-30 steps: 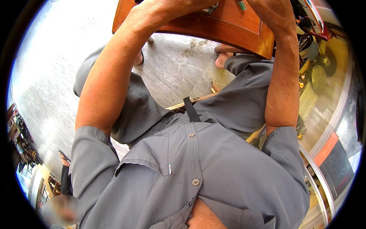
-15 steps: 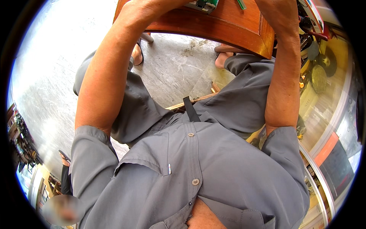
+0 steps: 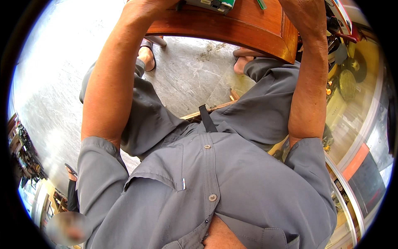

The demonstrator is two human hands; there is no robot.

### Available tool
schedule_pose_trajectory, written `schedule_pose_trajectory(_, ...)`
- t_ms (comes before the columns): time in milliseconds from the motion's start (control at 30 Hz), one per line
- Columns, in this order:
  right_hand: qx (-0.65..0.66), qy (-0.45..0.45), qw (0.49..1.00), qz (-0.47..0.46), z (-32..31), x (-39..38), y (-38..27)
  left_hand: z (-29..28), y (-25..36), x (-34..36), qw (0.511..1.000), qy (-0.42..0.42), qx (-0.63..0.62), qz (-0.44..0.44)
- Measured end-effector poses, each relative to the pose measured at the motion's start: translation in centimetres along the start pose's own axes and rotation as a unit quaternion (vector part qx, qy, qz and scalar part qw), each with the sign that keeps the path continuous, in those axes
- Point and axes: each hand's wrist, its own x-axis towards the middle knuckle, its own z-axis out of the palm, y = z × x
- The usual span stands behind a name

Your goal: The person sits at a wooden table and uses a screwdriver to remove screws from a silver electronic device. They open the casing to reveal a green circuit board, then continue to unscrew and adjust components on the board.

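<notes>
A metal-cased device with a green circuit board [image 3: 212,5] rests on the brown wooden table [image 3: 244,25] and is cut off by the top edge. Just left of it, my left hand [image 3: 154,4] shows only near the wrist, its fingers beyond the view. On the other side, my right hand [image 3: 299,11] reaches past the table's right corner, its fingers likewise cut off. A thin green strip [image 3: 261,4] lies on the tabletop between the device and my right hand. Whether either hand holds anything is hidden.
Below the table are my legs in grey trousers [image 3: 265,95] and a grey floor [image 3: 186,62]. A glass-sided display case [image 3: 352,112] with assorted objects stands along the right. Another person [image 3: 72,195] is at the far lower left.
My left hand and forearm have moved a little left. The device has shifted slightly left and up, showing a dark part at its left end. My right arm has barely moved.
</notes>
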Motion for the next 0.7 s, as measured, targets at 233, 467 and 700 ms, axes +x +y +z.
schedule_pose_trajectory(233, -0.027, -0.013, 1.0, -0.001, 0.2, 0.4, -0.5, -1.5, -0.8, -0.2, 0.997, 0.042, 0.051, 0.028)
schedule_pose_trajectory(467, -0.049, -0.006, 0.999, 0.022, -0.1, -0.2, -0.6, -0.4, -1.2, 0.6, 1.0, 0.016, 0.003, 0.009)
schedule_pose_trajectory(700, -0.039, -0.016, 0.999, 0.019, 0.2, -0.1, -0.7, -1.2, -0.1, 0.1, 1.0, 0.003, 0.017, -0.017)
